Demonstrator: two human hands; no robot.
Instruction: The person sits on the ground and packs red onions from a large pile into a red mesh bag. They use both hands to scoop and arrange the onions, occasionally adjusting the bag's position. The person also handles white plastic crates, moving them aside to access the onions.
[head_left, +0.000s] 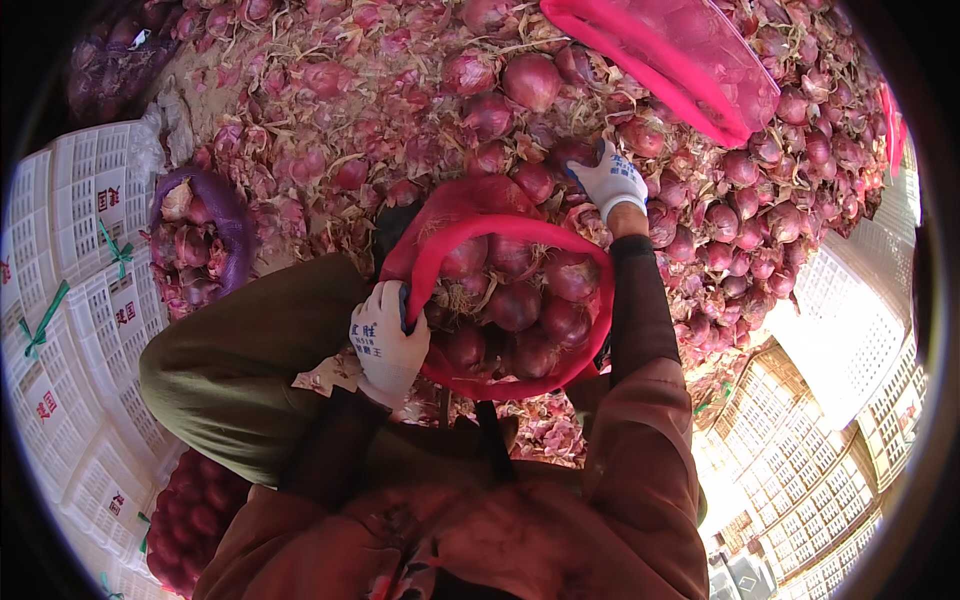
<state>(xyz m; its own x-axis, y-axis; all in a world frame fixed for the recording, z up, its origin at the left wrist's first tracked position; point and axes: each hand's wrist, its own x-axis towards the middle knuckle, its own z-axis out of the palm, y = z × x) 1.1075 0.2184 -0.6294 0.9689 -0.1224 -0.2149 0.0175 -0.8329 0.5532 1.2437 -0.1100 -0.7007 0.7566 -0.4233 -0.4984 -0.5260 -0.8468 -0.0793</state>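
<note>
A pink mesh bag (510, 225) with a rolled rim stands between my knees, holding several red onions (514, 306). My left hand (388, 337), in a white glove with blue fingers, grips the bag's rim at its left side. Beyond the bag to the right, my right hand (611, 180), gloved the same way, reaches down onto the onion pile, with its thumb spread. A dark red onion (570, 154) lies beside its fingers; whether the hand holds it cannot be told. Loose onion skins and dry stalks lie all around.
A heap of red onions (742, 217) spreads to the right. Another pink mesh bag (675, 67) lies on it. At left are an onion-filled purple mesh bag (238, 225) and white plastic crates (97, 285). A full red mesh bag (195, 517) stands behind; more crates (795, 442) are at right.
</note>
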